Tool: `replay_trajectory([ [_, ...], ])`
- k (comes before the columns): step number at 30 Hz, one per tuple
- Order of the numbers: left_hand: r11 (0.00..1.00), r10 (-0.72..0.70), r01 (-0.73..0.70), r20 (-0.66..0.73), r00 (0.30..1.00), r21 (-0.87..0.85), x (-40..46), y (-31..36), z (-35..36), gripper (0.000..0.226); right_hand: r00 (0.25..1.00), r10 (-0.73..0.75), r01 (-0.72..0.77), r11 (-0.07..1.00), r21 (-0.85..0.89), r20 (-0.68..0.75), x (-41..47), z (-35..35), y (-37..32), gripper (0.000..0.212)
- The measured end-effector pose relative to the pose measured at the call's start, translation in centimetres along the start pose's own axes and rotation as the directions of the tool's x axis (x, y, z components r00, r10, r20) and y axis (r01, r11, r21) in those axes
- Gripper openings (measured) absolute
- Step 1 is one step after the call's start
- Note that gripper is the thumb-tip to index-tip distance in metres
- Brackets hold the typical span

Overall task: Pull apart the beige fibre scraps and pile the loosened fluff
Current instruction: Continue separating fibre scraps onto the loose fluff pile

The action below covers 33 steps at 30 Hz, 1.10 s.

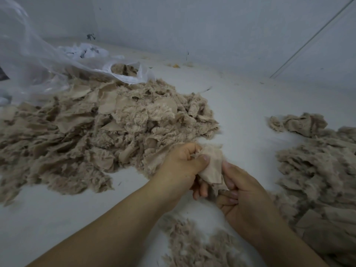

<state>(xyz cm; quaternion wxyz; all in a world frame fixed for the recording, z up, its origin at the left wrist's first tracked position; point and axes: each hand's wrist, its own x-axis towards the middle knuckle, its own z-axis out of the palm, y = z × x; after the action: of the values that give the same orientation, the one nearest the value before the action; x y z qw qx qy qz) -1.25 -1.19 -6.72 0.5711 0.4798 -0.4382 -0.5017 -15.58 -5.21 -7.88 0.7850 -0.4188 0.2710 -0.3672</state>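
A beige fibre scrap (pixel 212 166) with a flat woven backing is held between both hands above the white surface. My left hand (pixel 181 170) grips its left side, thumb pressed on the backing. My right hand (pixel 242 197) pinches its right edge with thumb and curled fingers. A large heap of beige scraps (pixel 96 132) lies to the left. A second heap of beige fluff (pixel 316 170) spreads at the right. More loose fluff (pixel 192 245) lies under my forearms.
A clear plastic bag (pixel 44 60) with beige scraps in its mouth lies at the back left, beside crumpled white scraps (pixel 82 51). A grey wall (pixel 212 26) closes the back. Bare white surface (pixel 240 105) shows between the heaps.
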Motion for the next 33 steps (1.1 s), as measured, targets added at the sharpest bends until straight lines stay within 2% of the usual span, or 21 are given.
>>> replay_trajectory([
  [2,1.000,0.007,-0.007,0.035,0.999,0.000,-0.1,0.0,0.3,0.021,0.997,-0.011,0.015,0.998,-0.058,0.070,-0.1,-0.1,0.1,0.039],
  [5,0.999,0.039,-0.038,-0.015,0.999,0.033,-0.1,0.0,0.6,0.033,0.997,0.004,-0.005,1.000,0.017,0.080,-0.1,0.1,0.3,0.037],
  [8,0.999,0.034,-0.027,-0.189,0.981,0.040,0.1,-0.1,0.1,0.035,0.999,0.023,-0.019,0.995,0.102,-0.034,-0.1,0.0,0.3,0.020],
  [11,0.997,0.030,-0.048,-0.259,0.965,-0.063,0.4,0.2,-0.6,0.034,0.991,0.024,0.004,0.979,0.205,-0.132,0.2,-0.2,0.2,0.029],
  [13,0.998,0.016,-0.026,-0.188,0.982,-0.050,0.2,0.4,-0.8,0.036,0.988,0.025,0.011,0.973,0.232,-0.153,0.2,-0.3,0.2,0.030],
  [16,0.991,-0.061,0.065,-0.030,0.998,0.120,-0.5,0.3,-0.3,0.047,0.995,0.009,0.010,0.983,0.183,-0.102,0.1,-0.2,0.2,0.033],
  [18,0.984,-0.068,0.063,0.022,0.997,0.166,-0.6,0.2,-0.2,0.038,0.997,-0.002,0.013,0.989,0.150,-0.072,0.1,-0.1,0.2,0.037],
  [22,0.997,-0.026,0.026,-0.012,1.000,0.073,-0.3,0.6,-0.7,0.035,0.995,0.008,0.010,0.984,0.178,-0.102,0.1,0.0,0.2,0.037],
  [26,0.999,-0.016,0.011,-0.113,0.993,-0.051,0.0,1.0,-1.9,0.035,0.985,0.002,0.034,0.979,0.201,-0.174,0.2,0.0,0.2,0.034],
  [27,0.999,-0.035,0.033,-0.092,0.995,-0.030,-0.1,1.1,-2.1,0.033,0.984,0.003,0.034,0.978,0.206,-0.179,0.2,0.0,0.1,0.033],
  [29,0.992,-0.107,0.104,0.041,0.993,0.068,-0.4,1.1,-2.0,0.027,0.989,-0.006,0.034,0.982,0.188,-0.149,0.1,0.0,0.1,0.033],
  [31,0.976,-0.170,0.143,0.163,0.972,0.164,-0.9,0.8,-1.1,0.032,0.992,-0.027,0.043,0.991,0.128,-0.119,0.0,0.0,0.3,0.035],
  [33,0.965,-0.172,0.134,0.159,0.972,0.225,-1.1,0.3,-0.1,0.041,0.993,-0.033,0.043,0.995,0.087,-0.114,0.1,-0.2,0.5,0.040],
])
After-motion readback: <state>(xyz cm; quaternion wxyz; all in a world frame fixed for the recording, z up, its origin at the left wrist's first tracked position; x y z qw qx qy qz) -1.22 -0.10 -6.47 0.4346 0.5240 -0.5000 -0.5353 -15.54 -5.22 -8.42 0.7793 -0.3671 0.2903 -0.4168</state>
